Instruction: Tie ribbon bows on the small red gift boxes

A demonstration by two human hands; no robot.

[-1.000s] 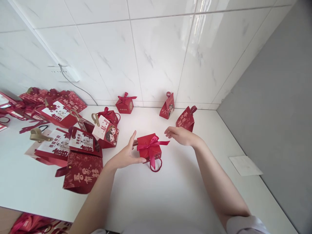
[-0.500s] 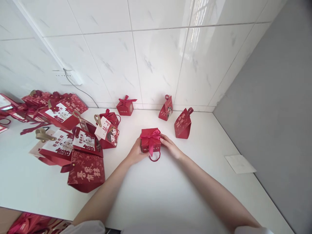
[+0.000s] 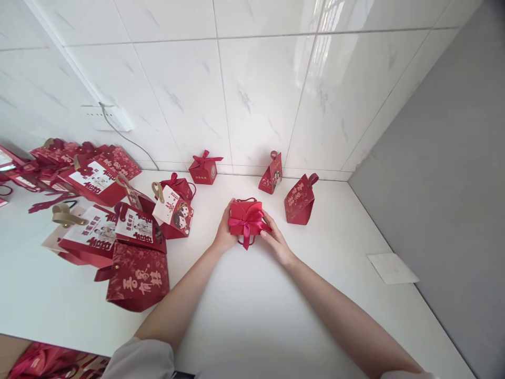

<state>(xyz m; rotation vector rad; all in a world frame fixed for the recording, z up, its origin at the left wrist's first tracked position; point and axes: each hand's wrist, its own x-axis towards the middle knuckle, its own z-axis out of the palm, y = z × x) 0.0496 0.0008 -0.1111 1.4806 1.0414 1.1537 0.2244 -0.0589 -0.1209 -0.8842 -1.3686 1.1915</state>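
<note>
Between my two hands is a small red gift box [image 3: 245, 210] with a shiny ribbon bow on its front and thin cord handles. My left hand [image 3: 225, 231] is closed around its left side. On the right side, my right hand [image 3: 276, 239] grips it, fingers by the ribbon's end. Behind it, a red box with a bow [image 3: 203, 169] and a triangular red box with a loop handle [image 3: 271, 175] stand near the wall. Another red box with gold lettering [image 3: 300, 201] stands to the right of my right hand.
Several red and white gift boxes [image 3: 138, 279] crowd the left of the white table [image 3: 252, 326]. A grey cable [image 3: 136, 143] runs down from a wall socket [image 3: 106, 118]. A white plate [image 3: 392, 268] lies at the right edge by a grey panel. Red bags [image 3: 43, 360] show below, lower left.
Both hands have tipped the gift box, so its top and bow now face me more and a cord handle shows at its back. The view has shifted slightly.
</note>
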